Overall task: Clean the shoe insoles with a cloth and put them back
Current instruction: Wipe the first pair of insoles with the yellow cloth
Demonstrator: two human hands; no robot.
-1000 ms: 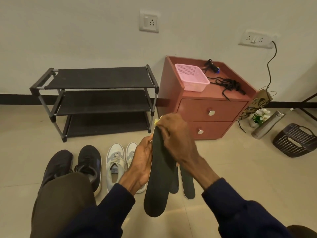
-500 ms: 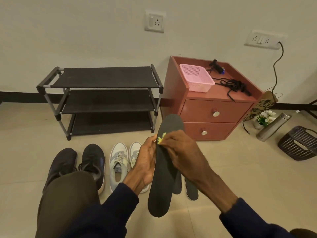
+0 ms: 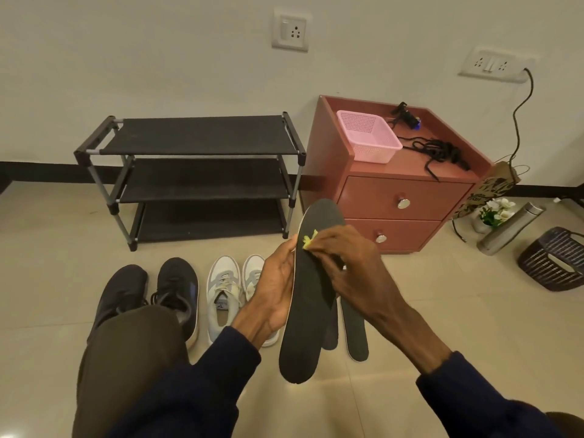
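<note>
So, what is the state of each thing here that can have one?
Held insole: off the floor, roughly upright, gripped by the left hand.
Yellow cloth: pinched by the right hand, pressed on that insole.
Floor insoles: out of the shoes, lying flat.
Drawers: both closed.
Wall cable: plugged in.
Pink basket: upright on the cabinet.
Steel bottle: tilted, cap on.

Pretty clearly a room in someone's home, the shoe corner by the wall

There's a three-tier black shoe rack (image 3: pixel 202 172) against a plain wall, with black sneakers (image 3: pixel 177 286) and white sneakers (image 3: pixel 224 279) lined up on the beige tiled floor (image 3: pixel 458 311) in front of it. Right beside it is a reddish two-drawer nightstand (image 3: pixel 395 197) with a pink basket (image 3: pixel 368 135) and tangled cords (image 3: pixel 442 151) on top. Also wall sockets (image 3: pixel 290 31), a little potted flower (image 3: pixel 496 210) and a steel bottle (image 3: pixel 512 230).
</note>
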